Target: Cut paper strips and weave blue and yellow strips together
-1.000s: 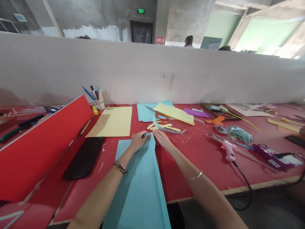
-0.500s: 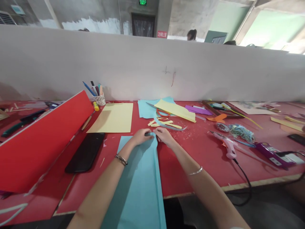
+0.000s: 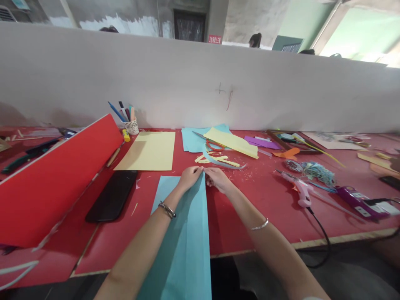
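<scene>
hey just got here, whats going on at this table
A person is working a long blue sheet with bare hands. The left hand and right hand meet at its far right corner, fingers on the paper there. The sheet lies on the red table and runs past its near edge. A black phone lies to the left, below a pale yellow sheet, and a pink glue gun lies to the right.

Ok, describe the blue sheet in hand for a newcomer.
Find the red table, then the middle of its near edge. A long blue sheet lies there, its far corner pinched by the left hand and right hand. Unlike the blue paper behind, it overhangs the edge.
</scene>
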`<state>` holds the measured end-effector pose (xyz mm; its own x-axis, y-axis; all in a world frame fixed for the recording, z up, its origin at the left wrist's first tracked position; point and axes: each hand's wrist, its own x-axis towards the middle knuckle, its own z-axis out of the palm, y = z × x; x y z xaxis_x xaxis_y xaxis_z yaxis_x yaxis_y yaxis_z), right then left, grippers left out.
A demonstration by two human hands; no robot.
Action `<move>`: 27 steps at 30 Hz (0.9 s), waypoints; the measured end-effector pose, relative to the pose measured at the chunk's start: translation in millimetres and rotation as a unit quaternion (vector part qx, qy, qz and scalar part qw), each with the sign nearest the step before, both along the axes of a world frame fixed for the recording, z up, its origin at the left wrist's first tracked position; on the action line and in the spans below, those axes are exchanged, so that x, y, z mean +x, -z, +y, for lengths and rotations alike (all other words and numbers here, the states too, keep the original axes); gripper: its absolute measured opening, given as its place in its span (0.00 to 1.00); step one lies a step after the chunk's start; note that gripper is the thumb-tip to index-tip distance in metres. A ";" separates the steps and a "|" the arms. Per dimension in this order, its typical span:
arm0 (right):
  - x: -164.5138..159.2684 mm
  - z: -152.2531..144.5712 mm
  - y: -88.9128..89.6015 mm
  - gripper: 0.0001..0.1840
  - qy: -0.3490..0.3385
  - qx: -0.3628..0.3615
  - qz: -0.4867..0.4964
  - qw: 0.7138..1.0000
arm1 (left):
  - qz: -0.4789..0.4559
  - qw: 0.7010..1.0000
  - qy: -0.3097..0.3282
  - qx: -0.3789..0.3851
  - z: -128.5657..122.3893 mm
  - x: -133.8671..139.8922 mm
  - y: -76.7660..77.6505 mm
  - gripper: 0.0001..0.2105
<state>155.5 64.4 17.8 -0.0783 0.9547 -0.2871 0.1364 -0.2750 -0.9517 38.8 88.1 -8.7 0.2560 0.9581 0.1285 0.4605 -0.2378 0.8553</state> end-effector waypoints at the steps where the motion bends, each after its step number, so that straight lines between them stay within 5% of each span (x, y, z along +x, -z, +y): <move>1: -0.7 -0.5 0.5 0.15 0.000 -0.003 0.006 1.000 | -0.006 1.000 -0.004 -0.001 -0.3 -0.1 0.2 0.15; 27: -7.4 -4.6 7.2 0.16 0.050 0.036 -0.024 0.998 | -0.026 0.998 -0.050 0.013 -5.1 -1.5 -0.4 0.16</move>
